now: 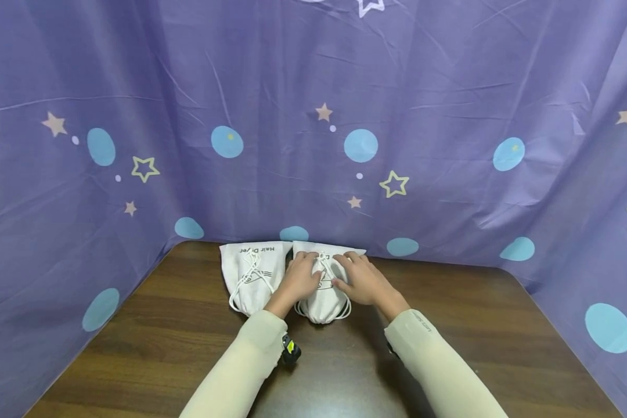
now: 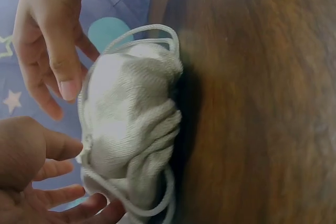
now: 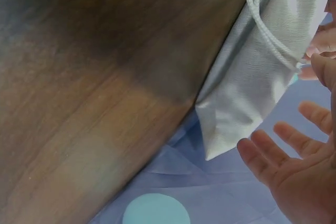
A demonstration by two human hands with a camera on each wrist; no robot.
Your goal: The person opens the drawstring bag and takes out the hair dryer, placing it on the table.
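Two white drawstring bags lie side by side at the table's back edge. The left bag (image 1: 245,273) bears upside-down "Hair Dryer" print, with its cord looped on top. Over the right bag (image 1: 321,305), my left hand (image 1: 299,280) is at its left side and my right hand (image 1: 366,281) at its right side. In the left wrist view, spread left fingers (image 2: 52,198) are close beside the bag (image 2: 128,103), the thumb near its cord. Loosely extended right fingers (image 3: 283,145) stand beside its flat corner in the right wrist view. Neither hand grips the bag.
The brown wooden table (image 1: 475,325) extends toward me and to both sides. Directly behind its back edge hangs a purple curtain (image 1: 292,116) with stars and blue dots. A dark device with a yellow patch (image 1: 291,348) sits at my left wrist.
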